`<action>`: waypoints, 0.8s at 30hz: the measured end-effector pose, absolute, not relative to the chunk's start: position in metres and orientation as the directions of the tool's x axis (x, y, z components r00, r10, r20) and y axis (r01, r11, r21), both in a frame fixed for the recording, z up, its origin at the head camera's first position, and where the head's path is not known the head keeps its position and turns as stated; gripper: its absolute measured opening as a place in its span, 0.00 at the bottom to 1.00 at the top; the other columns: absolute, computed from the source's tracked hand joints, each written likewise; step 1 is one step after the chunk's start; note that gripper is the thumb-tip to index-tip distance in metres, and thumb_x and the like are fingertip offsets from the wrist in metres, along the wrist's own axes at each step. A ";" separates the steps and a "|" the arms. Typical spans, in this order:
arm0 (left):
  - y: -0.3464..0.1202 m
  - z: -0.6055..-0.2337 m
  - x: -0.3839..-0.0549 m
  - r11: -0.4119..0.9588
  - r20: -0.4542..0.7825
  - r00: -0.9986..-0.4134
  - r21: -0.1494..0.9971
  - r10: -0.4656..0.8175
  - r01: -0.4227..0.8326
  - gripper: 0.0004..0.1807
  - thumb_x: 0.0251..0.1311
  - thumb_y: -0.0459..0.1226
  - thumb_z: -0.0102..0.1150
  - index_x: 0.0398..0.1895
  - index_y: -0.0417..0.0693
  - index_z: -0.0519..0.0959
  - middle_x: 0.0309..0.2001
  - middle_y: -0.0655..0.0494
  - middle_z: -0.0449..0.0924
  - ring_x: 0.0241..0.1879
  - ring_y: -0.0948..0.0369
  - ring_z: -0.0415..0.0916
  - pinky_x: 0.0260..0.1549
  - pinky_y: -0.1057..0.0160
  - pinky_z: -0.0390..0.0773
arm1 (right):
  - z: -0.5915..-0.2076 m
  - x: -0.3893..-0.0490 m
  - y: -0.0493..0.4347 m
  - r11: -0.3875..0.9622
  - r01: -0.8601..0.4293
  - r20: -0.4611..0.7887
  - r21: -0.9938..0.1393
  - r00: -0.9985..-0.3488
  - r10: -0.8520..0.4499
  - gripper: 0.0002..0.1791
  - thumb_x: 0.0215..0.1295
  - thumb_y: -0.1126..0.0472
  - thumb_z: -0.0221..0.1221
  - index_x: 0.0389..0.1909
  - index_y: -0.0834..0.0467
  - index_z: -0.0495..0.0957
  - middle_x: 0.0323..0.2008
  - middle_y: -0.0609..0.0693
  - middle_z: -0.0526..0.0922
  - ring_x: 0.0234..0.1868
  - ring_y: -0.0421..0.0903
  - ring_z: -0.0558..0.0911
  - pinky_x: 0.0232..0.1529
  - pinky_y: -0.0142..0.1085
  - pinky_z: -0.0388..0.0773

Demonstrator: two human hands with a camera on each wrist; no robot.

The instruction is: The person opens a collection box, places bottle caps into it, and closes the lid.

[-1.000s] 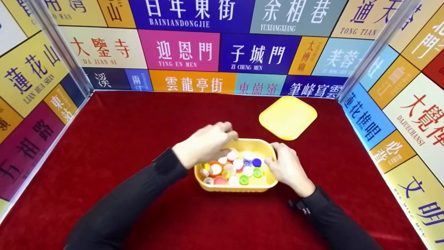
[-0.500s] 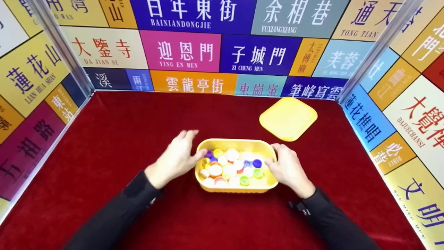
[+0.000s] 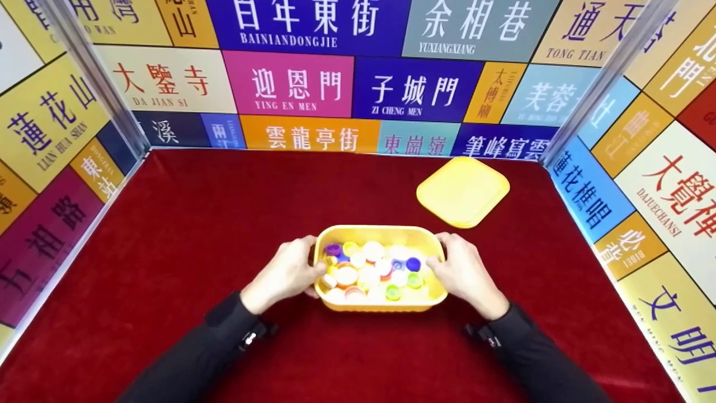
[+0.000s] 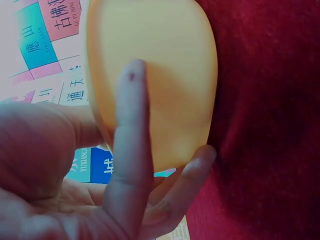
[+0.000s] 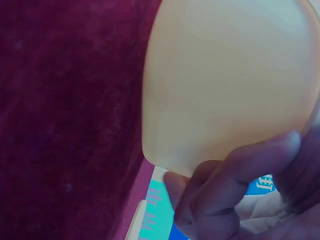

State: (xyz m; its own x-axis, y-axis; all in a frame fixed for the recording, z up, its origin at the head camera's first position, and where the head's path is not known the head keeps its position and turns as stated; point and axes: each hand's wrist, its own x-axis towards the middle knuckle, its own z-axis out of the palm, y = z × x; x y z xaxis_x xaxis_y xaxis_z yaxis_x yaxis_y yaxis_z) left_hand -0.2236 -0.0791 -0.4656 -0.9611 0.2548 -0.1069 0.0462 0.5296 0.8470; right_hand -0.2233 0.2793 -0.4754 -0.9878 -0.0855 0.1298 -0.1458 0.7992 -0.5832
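Note:
A yellow plastic container (image 3: 380, 306) sits on the dark red cloth, holding several bottle caps (image 3: 366, 274) in white, green, blue, purple and orange. My left hand (image 3: 284, 274) grips its left end, thumb over the rim and fingers along the outer wall. In the left wrist view, those fingers (image 4: 134, 125) lie against the smooth yellow end wall. At the opposite end my right hand (image 3: 465, 268) holds the rim, its thumb inside. The right wrist view shows curled fingers (image 5: 225, 185) against the outside of that end.
Behind the container to the right lies a yellow lid (image 3: 464, 192) on the red cloth (image 3: 224, 196). Printed panels (image 3: 296, 84) with Chinese lettering wall the table at the back and both sides, joined by metal posts.
My left hand has come from over the caps, out to the left, and then onto the container's left end. The right hand has kept its hold; the container has hardly moved.

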 end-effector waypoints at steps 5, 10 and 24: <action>-0.079 -0.465 -0.224 0.540 -0.118 -0.964 0.841 0.240 0.031 0.29 0.73 0.26 0.66 0.76 0.32 0.78 0.50 0.35 0.92 0.25 0.55 0.94 0.24 0.54 0.94 | -0.467 -0.222 0.285 0.821 -0.151 0.079 -0.551 -0.988 -0.129 0.22 0.76 0.63 0.66 0.66 0.68 0.85 0.54 0.66 0.89 0.54 0.60 0.87 0.58 0.53 0.84; -0.080 -0.464 -0.225 0.535 -0.107 -0.966 0.844 0.233 0.035 0.31 0.72 0.26 0.67 0.77 0.33 0.78 0.51 0.36 0.92 0.24 0.56 0.93 0.24 0.54 0.94 | -0.460 -0.219 0.289 0.767 -0.103 -0.045 -0.633 -0.985 -0.169 0.23 0.79 0.64 0.65 0.70 0.65 0.83 0.51 0.63 0.91 0.35 0.51 0.91 0.35 0.44 0.91; -0.082 -0.450 -0.231 0.517 -0.053 -0.970 0.852 0.236 0.080 0.28 0.71 0.27 0.69 0.74 0.31 0.80 0.50 0.36 0.93 0.33 0.53 0.96 0.26 0.54 0.95 | -0.447 -0.222 0.290 0.704 -0.107 0.006 -0.702 -0.989 -0.145 0.24 0.75 0.69 0.63 0.70 0.68 0.83 0.54 0.67 0.95 0.34 0.52 0.94 0.25 0.38 0.89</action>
